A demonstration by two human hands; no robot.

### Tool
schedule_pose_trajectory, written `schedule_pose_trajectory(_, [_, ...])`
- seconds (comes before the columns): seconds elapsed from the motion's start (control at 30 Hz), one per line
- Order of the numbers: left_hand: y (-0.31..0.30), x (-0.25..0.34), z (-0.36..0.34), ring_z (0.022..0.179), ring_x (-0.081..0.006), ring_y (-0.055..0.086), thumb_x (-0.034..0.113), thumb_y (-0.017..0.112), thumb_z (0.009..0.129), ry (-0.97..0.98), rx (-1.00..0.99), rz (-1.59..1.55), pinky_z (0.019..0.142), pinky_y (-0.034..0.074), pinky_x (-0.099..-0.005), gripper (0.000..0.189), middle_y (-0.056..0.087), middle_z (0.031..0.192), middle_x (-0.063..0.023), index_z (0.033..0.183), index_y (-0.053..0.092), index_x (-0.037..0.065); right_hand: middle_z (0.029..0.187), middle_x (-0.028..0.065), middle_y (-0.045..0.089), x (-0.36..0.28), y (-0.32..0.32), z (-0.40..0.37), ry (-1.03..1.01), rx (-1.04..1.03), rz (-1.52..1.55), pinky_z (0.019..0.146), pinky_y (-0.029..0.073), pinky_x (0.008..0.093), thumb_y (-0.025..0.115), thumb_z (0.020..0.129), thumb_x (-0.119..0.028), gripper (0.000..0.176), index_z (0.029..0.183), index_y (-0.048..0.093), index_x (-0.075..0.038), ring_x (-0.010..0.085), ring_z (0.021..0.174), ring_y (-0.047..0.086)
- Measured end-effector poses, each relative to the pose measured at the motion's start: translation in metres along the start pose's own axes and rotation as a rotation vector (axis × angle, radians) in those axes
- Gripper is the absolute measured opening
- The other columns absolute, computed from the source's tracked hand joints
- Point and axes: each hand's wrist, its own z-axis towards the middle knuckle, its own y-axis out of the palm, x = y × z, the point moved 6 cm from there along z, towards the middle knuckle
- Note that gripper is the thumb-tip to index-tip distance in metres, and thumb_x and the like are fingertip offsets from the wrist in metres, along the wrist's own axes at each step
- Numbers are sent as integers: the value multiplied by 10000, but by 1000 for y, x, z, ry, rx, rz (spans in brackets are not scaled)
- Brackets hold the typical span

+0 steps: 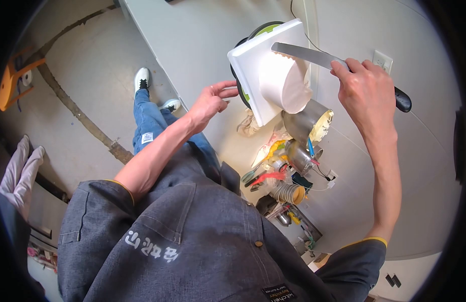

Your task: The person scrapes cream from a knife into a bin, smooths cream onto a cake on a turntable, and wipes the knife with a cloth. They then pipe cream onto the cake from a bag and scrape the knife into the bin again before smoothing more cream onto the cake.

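A white-frosted cake (285,83) stands on a square white board (243,58), which rests on a turntable (245,95) with a black rim and green face. My right hand (365,85) is wrapped round the black handle of an icing spatula (308,54). Its metal blade reaches over the cake's edge near the board, and the frosting there looks ragged. At the turntable's rim is my left hand (214,102), fingers partly stretched out and holding nothing; the fingertips touch or nearly touch the rim.
A metal bowl (301,123) with pale cream sits close to the cake. Beyond it are metal cups (297,155), a stack of rings (288,193) and other tools. A wall outlet (382,60) is near my right hand. Another person's legs (22,173) show at left, near an orange stool (11,80).
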Motion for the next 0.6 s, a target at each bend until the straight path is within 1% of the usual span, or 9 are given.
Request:
schedule_pose_trajectory(0.13, [3, 2, 1, 1402, -207, 559, -152, 433, 702, -5, -3, -22, 1161, 435, -358, 787, 663, 1434, -141, 1474, 552, -56, 719, 56, 657, -3, 0, -2, -26, -58, 71, 647, 551, 392, 709, 783, -80, 81, 862, 715, -99, 242, 729, 684])
schedule_pose_trajectory(0.23, [5, 0, -2, 1403, -212, 559, -148, 426, 737, -20, -1, -37, 1163, 437, -362, 750, 651, 1445, -151, 1474, 545, -74, 694, 58, 646, -18, -1, -11, -57, -84, 96, 634, 547, 393, 698, 772, -79, 69, 838, 711, -96, 245, 715, 681])
schedule_pose_trajectory(0.43, [6, 3, -2, 1404, -220, 559, -138, 423, 751, -6, 5, -65, 1169, 429, -366, 741, 641, 1459, -150, 1481, 532, -76, 711, 48, 630, -35, -7, -23, -102, -28, 108, 616, 506, 360, 706, 744, -90, 54, 797, 699, -90, 224, 728, 658])
schedule_pose_trajectory(0.53, [5, 3, -2, 1408, -224, 556, -136, 427, 741, -14, -7, -60, 1170, 421, -368, 746, 644, 1454, -150, 1477, 530, -73, 857, 19, 683, -36, -6, -25, -117, -97, 77, 652, 516, 377, 771, 790, -81, 223, 1009, 797, -111, 213, 780, 639])
schedule_pose_trajectory(0.6, [5, 2, -2, 1411, -224, 554, -136, 429, 734, -18, -15, -52, 1166, 419, -367, 747, 645, 1453, -150, 1471, 534, -71, 784, 31, 650, -34, -10, -22, -118, 32, 59, 647, 507, 362, 735, 764, -103, 111, 874, 734, -93, 215, 766, 642])
